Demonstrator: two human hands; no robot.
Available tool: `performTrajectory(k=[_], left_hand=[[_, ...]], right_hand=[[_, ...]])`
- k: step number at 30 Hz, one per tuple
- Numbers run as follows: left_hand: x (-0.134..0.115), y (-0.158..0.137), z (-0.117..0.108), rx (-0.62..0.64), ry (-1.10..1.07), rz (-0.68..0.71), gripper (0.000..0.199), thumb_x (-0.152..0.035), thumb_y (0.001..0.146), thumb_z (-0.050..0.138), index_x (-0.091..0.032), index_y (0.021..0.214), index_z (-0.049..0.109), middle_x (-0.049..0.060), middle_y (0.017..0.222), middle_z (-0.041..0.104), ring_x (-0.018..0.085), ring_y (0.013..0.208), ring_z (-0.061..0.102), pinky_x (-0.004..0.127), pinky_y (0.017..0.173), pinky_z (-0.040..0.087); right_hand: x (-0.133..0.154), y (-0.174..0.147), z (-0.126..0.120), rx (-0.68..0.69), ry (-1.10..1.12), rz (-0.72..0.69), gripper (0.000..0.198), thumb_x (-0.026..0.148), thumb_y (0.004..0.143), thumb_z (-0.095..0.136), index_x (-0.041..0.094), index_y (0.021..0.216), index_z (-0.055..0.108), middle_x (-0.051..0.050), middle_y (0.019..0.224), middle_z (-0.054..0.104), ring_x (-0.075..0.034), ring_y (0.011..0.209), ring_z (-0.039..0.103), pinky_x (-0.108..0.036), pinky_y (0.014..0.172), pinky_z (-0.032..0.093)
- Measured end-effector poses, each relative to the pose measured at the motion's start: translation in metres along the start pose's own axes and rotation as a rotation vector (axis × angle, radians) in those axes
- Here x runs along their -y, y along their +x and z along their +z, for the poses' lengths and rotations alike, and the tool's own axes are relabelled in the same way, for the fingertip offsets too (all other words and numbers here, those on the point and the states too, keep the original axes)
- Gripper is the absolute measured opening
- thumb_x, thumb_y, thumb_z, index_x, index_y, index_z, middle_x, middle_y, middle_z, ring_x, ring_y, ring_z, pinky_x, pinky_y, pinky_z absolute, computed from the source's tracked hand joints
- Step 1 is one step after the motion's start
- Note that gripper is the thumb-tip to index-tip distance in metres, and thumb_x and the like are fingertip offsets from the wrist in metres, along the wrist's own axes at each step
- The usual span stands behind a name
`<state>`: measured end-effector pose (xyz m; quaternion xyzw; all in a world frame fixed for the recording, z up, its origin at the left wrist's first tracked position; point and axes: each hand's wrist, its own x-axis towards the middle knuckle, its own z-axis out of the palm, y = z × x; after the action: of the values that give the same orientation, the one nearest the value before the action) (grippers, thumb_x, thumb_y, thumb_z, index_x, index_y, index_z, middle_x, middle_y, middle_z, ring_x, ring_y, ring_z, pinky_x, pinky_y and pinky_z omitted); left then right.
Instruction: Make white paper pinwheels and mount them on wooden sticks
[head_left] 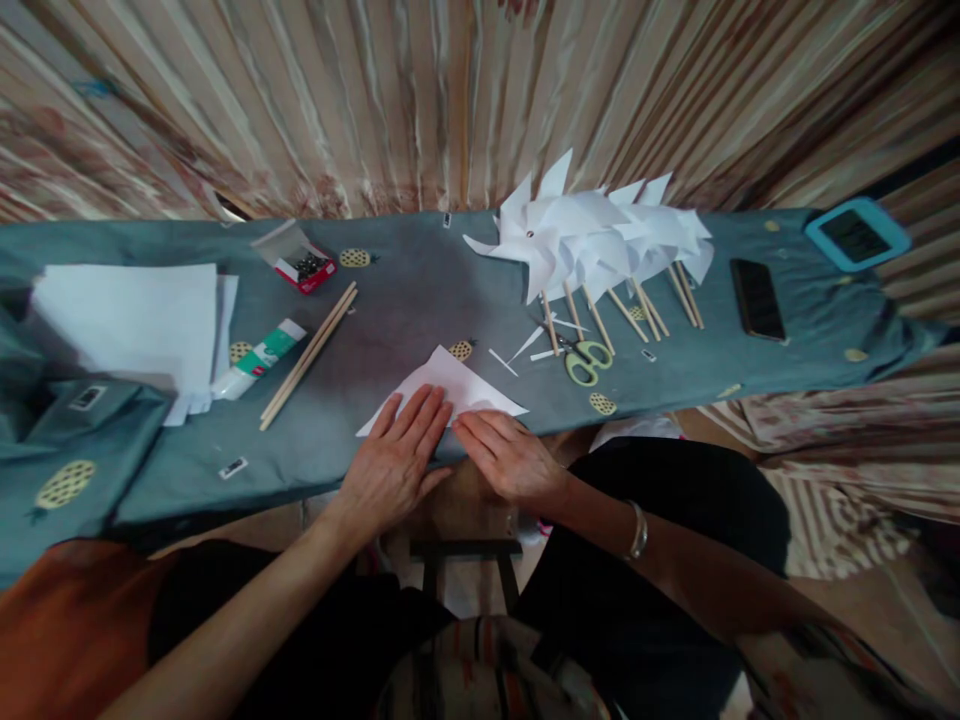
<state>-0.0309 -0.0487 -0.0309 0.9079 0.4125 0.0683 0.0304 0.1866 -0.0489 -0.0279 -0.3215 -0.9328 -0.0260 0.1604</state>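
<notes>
A sheet of white paper [457, 385], folded into a triangle, lies at the table's near edge with its peak pointing away from me. My left hand [401, 450] rests flat on its left half, fingers stretched out. On the near folded edge, right of the middle, my right hand [514, 455] presses with extended fingers held close together; its thumb is hidden. Green-handled scissors [589, 360] lie to the right of the paper, beside thin white paper strips [525, 345].
Several white paper pinwheels [592, 230] on wooden sticks lie at the back right. Beyond them are a phone [757, 298] and a blue-framed device [857, 234]. Leftward are wooden sticks [307, 358], an open box of pins [304, 265], a green-and-white package [262, 358] and stacked paper [131, 320].
</notes>
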Motion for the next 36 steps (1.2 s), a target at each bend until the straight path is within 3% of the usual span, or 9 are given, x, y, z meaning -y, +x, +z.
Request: performTrajectory(k=[6, 15, 23, 31, 36], left_hand=[[0.0, 0.0, 0.0, 0.01, 0.01, 0.004, 0.067, -0.044, 0.095, 0.052, -0.005, 0.148, 0.038, 0.02, 0.156, 0.038, 0.033, 0.148, 0.03, 0.053, 0.12, 0.027], [0.009, -0.022, 0.0, 0.005, 0.008, -0.033, 0.069, -0.04, 0.094, 0.055, -0.009, 0.151, 0.033, 0.018, 0.158, 0.035, 0.031, 0.149, 0.026, 0.05, 0.12, 0.029], [0.015, -0.051, -0.011, -0.024, 0.051, -0.058, 0.066, -0.03, 0.094, 0.055, -0.003, 0.15, 0.032, 0.024, 0.154, 0.04, 0.032, 0.146, 0.034, 0.051, 0.118, 0.033], [0.018, -0.076, -0.019, -0.038, 0.076, -0.108, 0.074, -0.034, 0.097, 0.049, -0.008, 0.157, 0.014, 0.023, 0.153, 0.042, 0.031, 0.144, 0.038, 0.052, 0.115, 0.035], [0.0, -0.063, -0.024, -0.09, 0.099, -0.187, 0.069, -0.032, 0.098, 0.047, -0.011, 0.156, 0.017, 0.021, 0.154, 0.041, 0.032, 0.147, 0.032, 0.058, 0.119, 0.023]], right_hand=[[-0.008, -0.022, -0.005, 0.06, 0.015, 0.08, 0.038, 0.016, 0.098, 0.045, 0.009, 0.132, 0.059, -0.017, 0.13, 0.066, -0.026, 0.12, 0.061, -0.04, 0.105, 0.051], [-0.021, -0.046, -0.007, -0.017, 0.024, 0.136, 0.039, 0.012, 0.097, 0.045, 0.01, 0.133, 0.06, -0.018, 0.13, 0.067, -0.025, 0.119, 0.063, -0.041, 0.102, 0.054], [-0.022, -0.045, -0.006, -0.026, -0.001, 0.108, 0.038, 0.011, 0.096, 0.046, 0.007, 0.13, 0.062, -0.019, 0.128, 0.067, -0.027, 0.115, 0.064, -0.043, 0.1, 0.055], [-0.02, -0.044, -0.005, -0.032, 0.027, 0.159, 0.037, 0.014, 0.097, 0.045, 0.011, 0.129, 0.063, -0.017, 0.126, 0.068, -0.026, 0.112, 0.065, -0.044, 0.098, 0.055], [-0.016, -0.029, -0.014, -0.013, -0.014, 0.182, 0.03, 0.016, 0.095, 0.05, 0.012, 0.119, 0.067, -0.016, 0.116, 0.07, -0.026, 0.103, 0.066, -0.042, 0.094, 0.057]])
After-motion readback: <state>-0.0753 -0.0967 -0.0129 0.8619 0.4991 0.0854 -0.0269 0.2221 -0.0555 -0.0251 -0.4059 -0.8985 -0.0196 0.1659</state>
